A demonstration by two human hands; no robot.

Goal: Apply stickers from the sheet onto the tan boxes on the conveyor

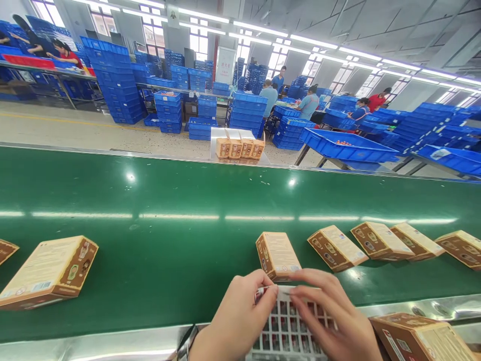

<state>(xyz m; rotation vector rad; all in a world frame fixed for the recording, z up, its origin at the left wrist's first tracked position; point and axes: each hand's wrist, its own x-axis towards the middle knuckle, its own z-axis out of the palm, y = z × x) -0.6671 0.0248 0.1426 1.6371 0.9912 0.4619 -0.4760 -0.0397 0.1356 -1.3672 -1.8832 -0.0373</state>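
Note:
A white grid tray [276, 342] with several small dark and reddish pieces showing in its cells lies below my hands at the belt's near edge. My left hand [240, 313] is at the tray's far left corner, thumb and forefinger closed around a small red-and-white piece [259, 295], mostly hidden by the fingers. Over the tray's right side, my right hand [336, 313] has its fingers stretched and apart, slightly blurred, with the fingertips near the far rim. Just beyond the hands a brown and cream printed box [280, 253] lies on the green conveyor belt [169, 271].
More boxes lie on the belt, one at left [48, 271] and several at right [338, 245]. Another box [421, 338] sits near my right forearm. Across the belt stand several small boxes [240, 149], a blue bin [345, 145], stacked crates and people working.

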